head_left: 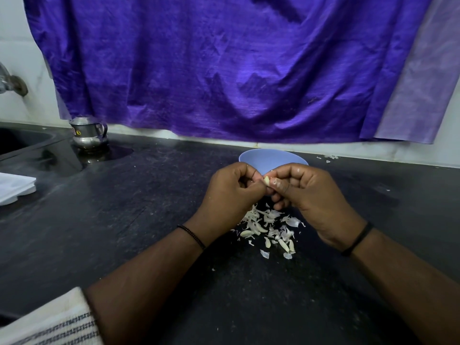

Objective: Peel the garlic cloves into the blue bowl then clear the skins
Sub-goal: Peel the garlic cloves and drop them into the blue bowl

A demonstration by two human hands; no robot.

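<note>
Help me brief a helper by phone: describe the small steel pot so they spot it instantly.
Start at the purple cloth hanging over the black counter. Below its lower left corner, beside the sink, stands the steel pot. It is the only shiny metal vessel on the counter.

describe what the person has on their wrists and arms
The left hand has a thin black beaded bracelet on its wrist. The right hand has a plain black band on its wrist. Both forearms are bare, without sleeves. No rings show on the fingers.
</note>
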